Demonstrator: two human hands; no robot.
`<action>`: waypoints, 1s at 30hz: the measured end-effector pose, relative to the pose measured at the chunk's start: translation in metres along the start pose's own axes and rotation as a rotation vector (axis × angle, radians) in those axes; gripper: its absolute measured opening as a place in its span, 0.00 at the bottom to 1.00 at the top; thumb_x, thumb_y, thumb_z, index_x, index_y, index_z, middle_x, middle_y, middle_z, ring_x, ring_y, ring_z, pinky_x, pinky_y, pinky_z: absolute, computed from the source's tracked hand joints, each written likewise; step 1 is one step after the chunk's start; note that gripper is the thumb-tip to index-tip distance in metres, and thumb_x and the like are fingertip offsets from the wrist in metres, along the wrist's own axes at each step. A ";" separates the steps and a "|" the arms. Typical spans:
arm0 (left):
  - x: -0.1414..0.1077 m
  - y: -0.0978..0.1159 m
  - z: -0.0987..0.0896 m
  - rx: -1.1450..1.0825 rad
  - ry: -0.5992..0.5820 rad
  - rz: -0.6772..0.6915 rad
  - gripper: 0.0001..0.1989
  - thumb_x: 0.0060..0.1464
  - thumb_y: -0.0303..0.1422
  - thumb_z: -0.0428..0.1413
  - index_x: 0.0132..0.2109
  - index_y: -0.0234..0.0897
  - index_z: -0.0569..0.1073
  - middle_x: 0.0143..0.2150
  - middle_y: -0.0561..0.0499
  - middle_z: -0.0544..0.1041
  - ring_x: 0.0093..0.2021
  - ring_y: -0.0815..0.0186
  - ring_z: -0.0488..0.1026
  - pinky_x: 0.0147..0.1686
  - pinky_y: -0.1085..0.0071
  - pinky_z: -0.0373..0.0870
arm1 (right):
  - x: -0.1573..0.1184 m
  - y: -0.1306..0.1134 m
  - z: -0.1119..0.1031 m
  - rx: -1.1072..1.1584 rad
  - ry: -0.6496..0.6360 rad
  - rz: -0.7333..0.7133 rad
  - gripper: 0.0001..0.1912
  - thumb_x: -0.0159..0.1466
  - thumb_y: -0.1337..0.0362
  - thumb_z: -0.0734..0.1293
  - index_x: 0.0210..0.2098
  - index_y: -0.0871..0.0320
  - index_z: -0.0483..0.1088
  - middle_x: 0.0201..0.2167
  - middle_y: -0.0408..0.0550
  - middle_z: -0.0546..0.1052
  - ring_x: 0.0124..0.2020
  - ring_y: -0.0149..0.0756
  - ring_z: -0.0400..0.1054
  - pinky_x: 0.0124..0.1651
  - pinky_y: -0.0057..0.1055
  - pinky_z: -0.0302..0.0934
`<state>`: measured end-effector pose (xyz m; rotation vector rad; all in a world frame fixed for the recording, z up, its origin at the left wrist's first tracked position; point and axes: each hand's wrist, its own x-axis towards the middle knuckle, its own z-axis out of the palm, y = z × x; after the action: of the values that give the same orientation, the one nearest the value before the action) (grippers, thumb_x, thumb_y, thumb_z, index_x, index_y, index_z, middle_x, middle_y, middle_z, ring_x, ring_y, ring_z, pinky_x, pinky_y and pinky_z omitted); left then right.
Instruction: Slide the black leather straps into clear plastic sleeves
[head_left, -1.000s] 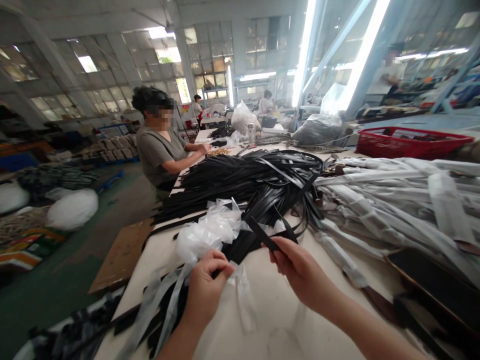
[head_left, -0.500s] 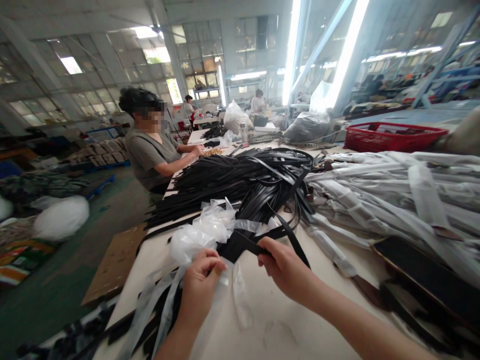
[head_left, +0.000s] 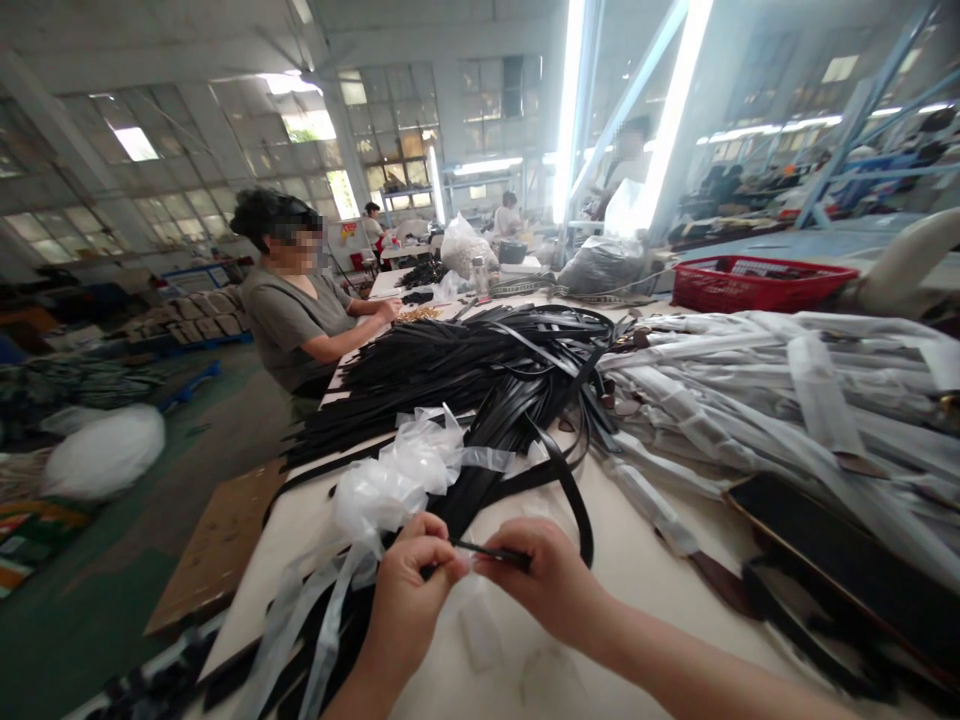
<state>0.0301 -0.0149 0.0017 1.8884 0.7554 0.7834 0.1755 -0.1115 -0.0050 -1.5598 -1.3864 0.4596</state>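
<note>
Closer together than before, the right hand (head_left: 544, 575) grips a black strap (head_left: 487, 548) over the surface (head_left: 600, 650), its end meeting the left hand (head_left: 412, 580), which pinches clear film (head_left: 480, 625). White-wrapped lengths (head_left: 705, 430) lie rightward; the black heap (head_left: 450, 350) looks unwrapped.

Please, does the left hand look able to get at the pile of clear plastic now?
Probably yes: the plastic lies just beyond the left hand, and nothing seems to block the way, though its fingers look pinched near the strap.
</note>
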 end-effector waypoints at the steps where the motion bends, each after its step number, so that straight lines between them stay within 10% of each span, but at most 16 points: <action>1: 0.000 0.000 0.000 -0.001 -0.005 -0.003 0.10 0.45 0.31 0.58 0.19 0.36 0.72 0.31 0.50 0.67 0.34 0.64 0.67 0.35 0.72 0.64 | 0.000 0.000 0.001 0.006 -0.003 0.006 0.13 0.59 0.59 0.69 0.22 0.59 0.73 0.16 0.41 0.65 0.20 0.29 0.57 0.24 0.25 0.47; 13: 0.003 -0.001 -0.012 -0.001 -0.040 -0.029 0.08 0.43 0.28 0.58 0.19 0.36 0.72 0.33 0.51 0.65 0.39 0.63 0.67 0.41 0.70 0.62 | -0.010 -0.003 -0.021 0.050 -0.027 -0.064 0.19 0.70 0.55 0.51 0.53 0.56 0.62 0.32 0.47 0.72 0.32 0.35 0.66 0.36 0.29 0.61; 30: 0.006 -0.001 -0.019 0.150 0.023 -0.055 0.08 0.44 0.29 0.58 0.20 0.37 0.73 0.38 0.50 0.66 0.44 0.61 0.66 0.48 0.67 0.59 | 0.001 -0.005 -0.035 -0.225 -0.043 -0.052 0.10 0.66 0.62 0.59 0.28 0.57 0.61 0.24 0.42 0.66 0.26 0.32 0.59 0.30 0.27 0.50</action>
<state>0.0188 0.0005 0.0091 1.9852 0.8986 0.7327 0.2011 -0.1258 0.0156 -1.6974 -1.5515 0.3154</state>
